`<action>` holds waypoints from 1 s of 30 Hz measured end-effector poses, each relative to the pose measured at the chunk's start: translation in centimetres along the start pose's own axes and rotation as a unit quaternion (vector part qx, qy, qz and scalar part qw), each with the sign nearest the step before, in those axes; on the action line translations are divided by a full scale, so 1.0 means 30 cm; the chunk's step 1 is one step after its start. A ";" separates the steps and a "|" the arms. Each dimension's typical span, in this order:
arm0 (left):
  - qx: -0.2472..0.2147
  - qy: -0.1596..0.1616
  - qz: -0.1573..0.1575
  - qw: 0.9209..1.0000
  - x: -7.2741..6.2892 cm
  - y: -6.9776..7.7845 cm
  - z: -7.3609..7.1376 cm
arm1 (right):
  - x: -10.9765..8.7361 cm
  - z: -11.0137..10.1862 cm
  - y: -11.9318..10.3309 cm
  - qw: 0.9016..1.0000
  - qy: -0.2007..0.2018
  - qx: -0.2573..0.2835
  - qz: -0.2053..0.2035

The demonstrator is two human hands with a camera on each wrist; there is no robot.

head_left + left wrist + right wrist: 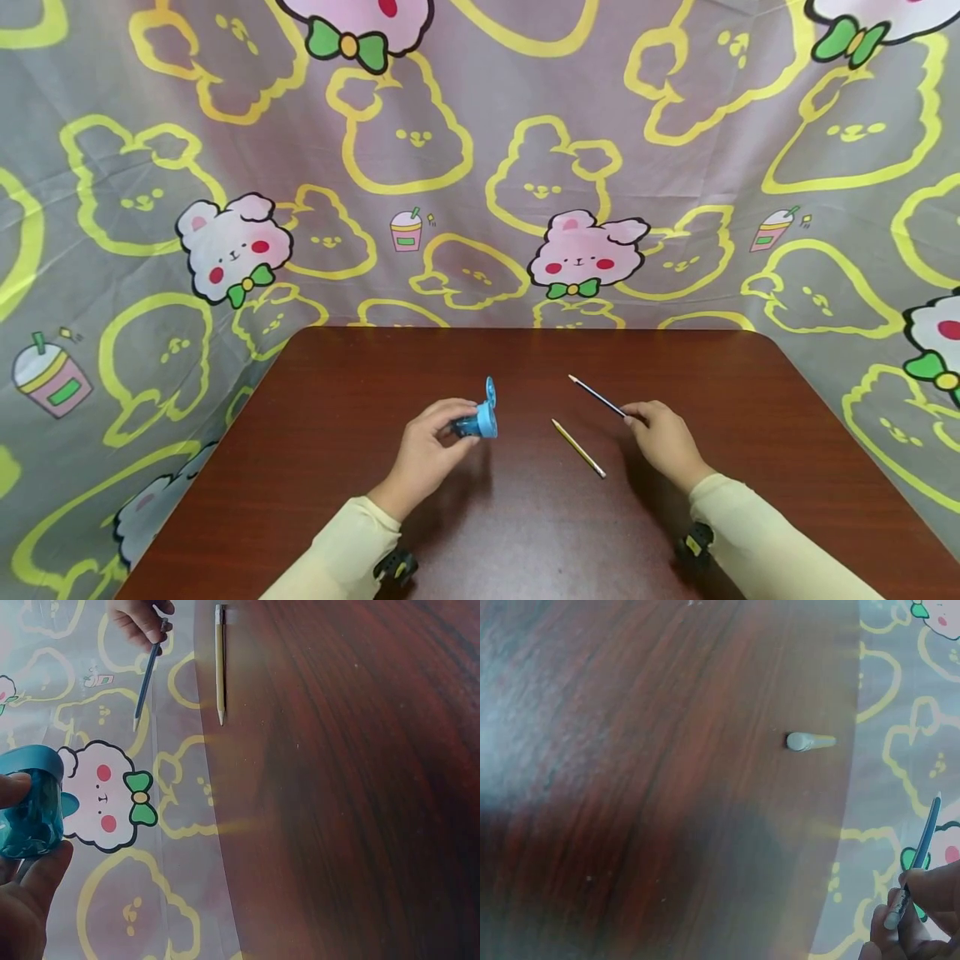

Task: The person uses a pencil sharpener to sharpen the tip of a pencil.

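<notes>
My left hand [429, 450] grips a small blue pencil sharpener [486, 421] by its see-through body, held on its side above the table. Its round lid [491, 390] stands flipped up, and the capped end faces right. In the left wrist view, the thumb lies across the sharpener [34, 810], with fingers beneath. My right hand [667, 442] pinches a blue pencil [597, 396] near its white rear end, its pale tip pointing away and to the left. The right wrist view shows this pencil [922, 847] between thumb and fingers. A yellow pencil [577, 447] lies on the table between the hands.
The dark red-brown wooden table [375, 358] reaches back to a grey curtain [480, 275] printed with cartoon animals, which also hangs along both sides. Dark wrist cameras [396, 567] sit on both cream sleeves.
</notes>
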State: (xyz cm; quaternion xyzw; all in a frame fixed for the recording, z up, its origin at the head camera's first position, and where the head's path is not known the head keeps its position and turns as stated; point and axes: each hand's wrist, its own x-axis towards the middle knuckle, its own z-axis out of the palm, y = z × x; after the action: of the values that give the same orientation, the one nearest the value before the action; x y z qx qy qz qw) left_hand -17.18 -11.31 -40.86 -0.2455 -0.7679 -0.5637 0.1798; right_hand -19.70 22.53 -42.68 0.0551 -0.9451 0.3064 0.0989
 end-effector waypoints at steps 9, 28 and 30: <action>0.001 0.000 0.002 1.000 0.004 0.005 0.000 | -0.016 -0.010 -0.032 1.000 0.006 0.012 -0.021; 0.038 0.002 0.032 0.999 0.000 0.003 -0.001 | -0.053 -0.018 -0.088 0.997 0.018 0.012 -0.080; 0.037 0.002 0.036 0.999 0.000 0.003 0.000 | -0.055 -0.017 -0.088 0.996 0.019 0.013 -0.086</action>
State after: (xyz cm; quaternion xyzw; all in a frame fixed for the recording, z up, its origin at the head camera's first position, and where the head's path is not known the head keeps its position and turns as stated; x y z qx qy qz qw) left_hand -17.14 -11.29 -40.79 -0.2652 -0.7786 -0.5281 0.2110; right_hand -17.58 20.77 -41.13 0.1320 -0.9307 0.3101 0.1425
